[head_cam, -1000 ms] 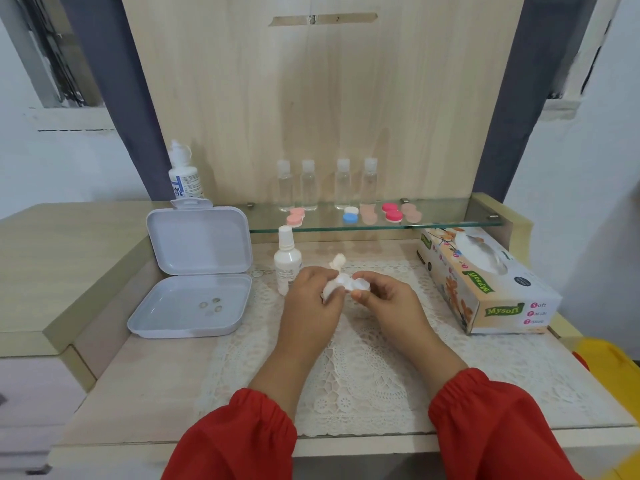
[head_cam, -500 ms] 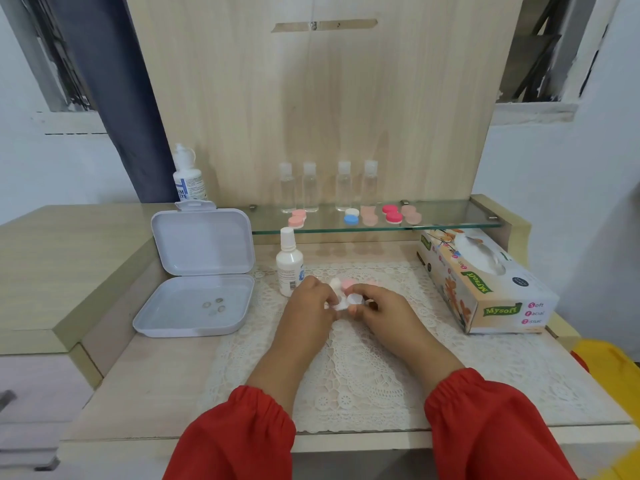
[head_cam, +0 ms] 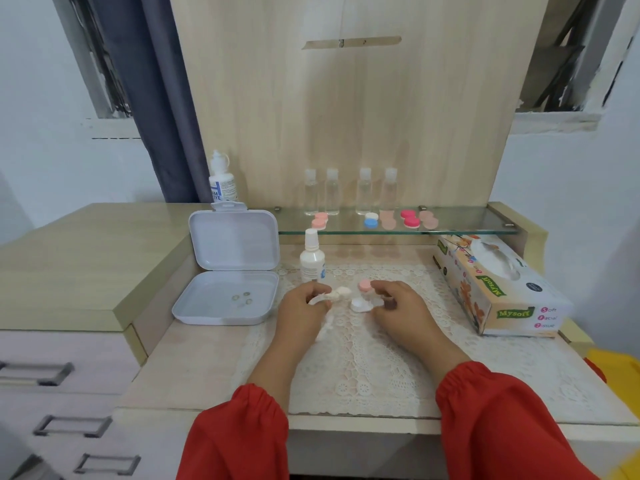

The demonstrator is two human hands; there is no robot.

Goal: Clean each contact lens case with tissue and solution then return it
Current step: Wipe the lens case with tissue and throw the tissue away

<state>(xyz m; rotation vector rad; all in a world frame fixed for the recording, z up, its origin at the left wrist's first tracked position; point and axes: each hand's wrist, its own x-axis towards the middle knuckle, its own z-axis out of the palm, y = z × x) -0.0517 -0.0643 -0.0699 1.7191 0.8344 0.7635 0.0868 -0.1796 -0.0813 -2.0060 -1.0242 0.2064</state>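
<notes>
Left hand [head_cam: 304, 308] pinches a crumpled tissue [head_cam: 337, 294]; right hand [head_cam: 398, 306], fingers curled, touches the case [head_cam: 363, 297] on the lace mat [head_cam: 363, 358], at 3 o'clock of the tissue

A crumpled white paper tissue [head_cam: 337, 293] is showing soft and matt beside a smooth plastic lens case [head_cam: 362, 296]. A lace cloth [head_cam: 363, 362] is lying rough-textured, a glass shelf [head_cam: 460, 221] is gleaming, a plastic box [head_cam: 227, 299] is looking glossy, and a wood-grain panel [head_cam: 346, 116] is looking matt.
</notes>
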